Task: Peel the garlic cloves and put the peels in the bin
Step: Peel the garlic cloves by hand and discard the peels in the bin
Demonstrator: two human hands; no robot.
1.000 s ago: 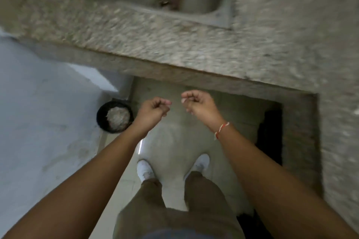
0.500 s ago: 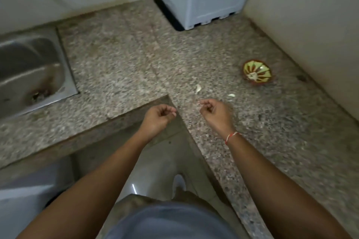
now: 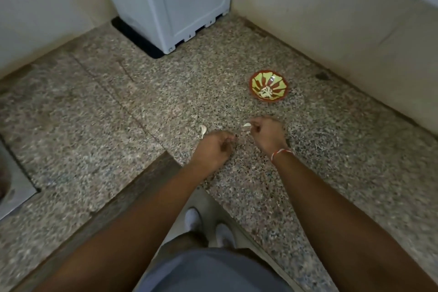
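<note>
Right hand (image 3: 267, 135) pinches a garlic clove (image 3: 247, 124); left hand (image 3: 213, 149) curls loosely; bowl (image 3: 268, 89) (red-rimmed) holds pale cloves.

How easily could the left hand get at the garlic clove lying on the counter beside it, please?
Probably easily: the garlic clove lies bare on the counter just beyond the left hand, with nothing between them.

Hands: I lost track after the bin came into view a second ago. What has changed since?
The view swung from the floor bin up to the counter. Both hands moved out over it; the right hand now pinches a garlic piece, and the left hand stays curled. A loose piece and the bowl have not moved.
</note>
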